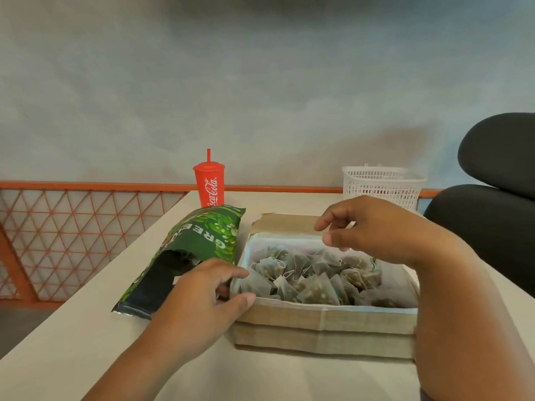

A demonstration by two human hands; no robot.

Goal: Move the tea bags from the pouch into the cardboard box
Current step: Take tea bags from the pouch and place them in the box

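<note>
A green tea pouch (202, 241) lies on its side on the table, its dark open mouth facing me. Right of it sits a shallow cardboard box (324, 319) with a pale lining, holding several pyramid tea bags (312, 279). My left hand (205, 290) rests between the pouch mouth and the box's near left corner. Its thumb and forefinger are loosely curved beside a tea bag at the box wall, and I see nothing held between them. My right hand (373, 230) hovers over the far side of the box, fingers loosely curled and empty.
A red Coca-Cola cup (209, 185) with a straw stands behind the pouch. A white plastic basket (382, 183) stands at the back right. A black chair (498, 198) is at the right. An orange mesh railing (72, 227) runs left of the beige table (86, 328).
</note>
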